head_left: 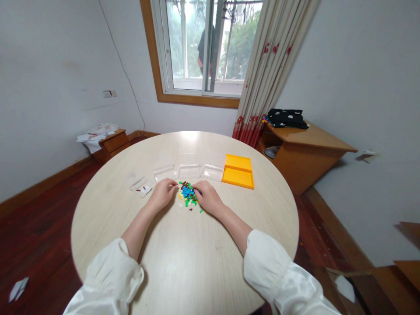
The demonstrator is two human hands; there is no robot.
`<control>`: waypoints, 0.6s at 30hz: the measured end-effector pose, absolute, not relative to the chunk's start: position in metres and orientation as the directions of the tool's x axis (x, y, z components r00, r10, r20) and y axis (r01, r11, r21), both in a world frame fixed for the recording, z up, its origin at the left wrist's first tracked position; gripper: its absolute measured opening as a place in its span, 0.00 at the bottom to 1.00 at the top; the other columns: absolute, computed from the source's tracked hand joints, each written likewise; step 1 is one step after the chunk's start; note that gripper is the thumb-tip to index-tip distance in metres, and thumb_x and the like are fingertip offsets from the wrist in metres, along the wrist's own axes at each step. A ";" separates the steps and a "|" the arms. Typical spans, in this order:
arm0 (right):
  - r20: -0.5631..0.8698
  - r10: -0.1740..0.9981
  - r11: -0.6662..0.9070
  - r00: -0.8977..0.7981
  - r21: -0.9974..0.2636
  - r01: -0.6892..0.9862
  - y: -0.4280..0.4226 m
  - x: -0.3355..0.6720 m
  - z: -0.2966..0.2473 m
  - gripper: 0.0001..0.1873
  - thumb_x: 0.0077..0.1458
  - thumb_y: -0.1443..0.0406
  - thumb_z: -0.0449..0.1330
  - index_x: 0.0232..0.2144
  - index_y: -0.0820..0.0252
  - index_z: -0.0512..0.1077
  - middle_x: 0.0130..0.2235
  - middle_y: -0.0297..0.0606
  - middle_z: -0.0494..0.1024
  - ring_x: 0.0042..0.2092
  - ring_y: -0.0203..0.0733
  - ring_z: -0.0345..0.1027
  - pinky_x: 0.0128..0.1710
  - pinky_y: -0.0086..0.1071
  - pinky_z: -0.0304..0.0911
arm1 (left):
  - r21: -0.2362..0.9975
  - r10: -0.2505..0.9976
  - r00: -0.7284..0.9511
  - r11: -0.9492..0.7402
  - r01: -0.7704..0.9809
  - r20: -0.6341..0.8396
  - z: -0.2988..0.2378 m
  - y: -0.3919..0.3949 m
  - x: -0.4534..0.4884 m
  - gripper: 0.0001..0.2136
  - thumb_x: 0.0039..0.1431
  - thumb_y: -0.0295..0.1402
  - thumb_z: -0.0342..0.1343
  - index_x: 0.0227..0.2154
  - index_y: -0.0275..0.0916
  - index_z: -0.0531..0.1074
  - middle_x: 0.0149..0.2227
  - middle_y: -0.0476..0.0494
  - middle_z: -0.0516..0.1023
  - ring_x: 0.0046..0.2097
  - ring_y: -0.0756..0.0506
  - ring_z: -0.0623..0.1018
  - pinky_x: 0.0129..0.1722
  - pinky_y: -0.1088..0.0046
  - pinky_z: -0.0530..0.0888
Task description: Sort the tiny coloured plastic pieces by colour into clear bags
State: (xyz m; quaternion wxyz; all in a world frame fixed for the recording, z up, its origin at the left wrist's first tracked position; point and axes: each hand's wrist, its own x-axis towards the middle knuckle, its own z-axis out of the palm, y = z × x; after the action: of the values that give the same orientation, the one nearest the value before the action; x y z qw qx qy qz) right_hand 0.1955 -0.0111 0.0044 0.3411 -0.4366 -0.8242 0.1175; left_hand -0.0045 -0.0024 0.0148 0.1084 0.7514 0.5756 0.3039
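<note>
A small heap of plastic building bricks (188, 192) in blue, green, brown, yellow and white lies on the round table. At its left edge is my left hand (164, 193), thumb and fingertips pinched together; what they hold, if anything, is too small to name. My right hand (208, 196) reaches onto the heap from the right with curled fingers, their tips among the bricks and partly hidden. A clear box (134, 188) left of my left hand contains a few brown and white pieces. A few loose bricks lie just in front of the heap.
Three more clear open boxes, including a middle one (189, 171), stand in a row behind the heap. Right of them lies an open yellow case (239, 178). The round table (183, 262) has a curved edge. A wooden desk (315, 138) with dark cloth stands beyond it at right.
</note>
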 end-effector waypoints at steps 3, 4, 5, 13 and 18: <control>0.469 0.796 0.596 -0.383 -0.493 0.634 -0.010 0.195 0.003 0.11 0.54 0.75 0.54 0.37 0.64 0.75 0.38 0.43 0.77 0.42 0.41 0.66 0.45 0.34 0.62 | 0.538 0.941 0.086 -0.260 0.802 0.327 0.016 -0.001 -0.007 0.11 0.54 0.32 0.47 0.31 0.35 0.74 0.35 0.40 0.78 0.37 0.44 0.75 0.42 0.69 0.69; 0.474 0.793 0.599 -0.382 -0.493 0.631 -0.010 0.195 0.002 0.11 0.54 0.75 0.54 0.37 0.63 0.75 0.38 0.42 0.77 0.42 0.41 0.66 0.45 0.34 0.62 | 0.543 0.945 0.064 -0.238 0.805 0.320 0.017 -0.001 -0.008 0.11 0.55 0.32 0.47 0.31 0.35 0.74 0.35 0.39 0.78 0.37 0.44 0.75 0.41 0.69 0.69; 0.477 0.791 0.601 -0.382 -0.494 0.628 -0.009 0.195 0.001 0.11 0.54 0.75 0.54 0.37 0.63 0.75 0.37 0.42 0.77 0.42 0.41 0.66 0.45 0.34 0.62 | 0.546 0.949 0.046 -0.218 0.809 0.311 0.018 -0.001 -0.008 0.12 0.55 0.33 0.46 0.31 0.35 0.74 0.34 0.39 0.78 0.36 0.44 0.75 0.41 0.69 0.69; 0.492 0.781 0.614 -0.384 -0.499 0.611 -0.007 0.196 -0.002 0.12 0.55 0.74 0.54 0.38 0.61 0.74 0.37 0.41 0.77 0.42 0.41 0.66 0.45 0.35 0.62 | 0.453 0.940 -0.172 0.021 0.891 0.295 0.041 -0.003 -0.025 0.15 0.58 0.32 0.40 0.27 0.35 0.71 0.30 0.40 0.76 0.32 0.45 0.73 0.32 0.72 0.65; 0.473 0.791 0.603 -0.387 -0.502 0.620 -0.009 0.196 0.001 0.12 0.55 0.75 0.54 0.38 0.63 0.74 0.38 0.42 0.77 0.42 0.41 0.66 0.46 0.35 0.62 | 0.356 0.879 -0.361 0.245 0.902 0.310 0.048 -0.004 -0.050 0.17 0.58 0.31 0.38 0.25 0.34 0.73 0.26 0.38 0.76 0.30 0.44 0.73 0.30 0.72 0.63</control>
State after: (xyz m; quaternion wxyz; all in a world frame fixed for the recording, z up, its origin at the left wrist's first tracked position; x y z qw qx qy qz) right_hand 0.1963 -0.0095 0.0007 0.3508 -0.4283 -0.8238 0.1221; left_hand -0.0504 -0.0042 0.0478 -0.0232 0.5646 0.7887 0.2421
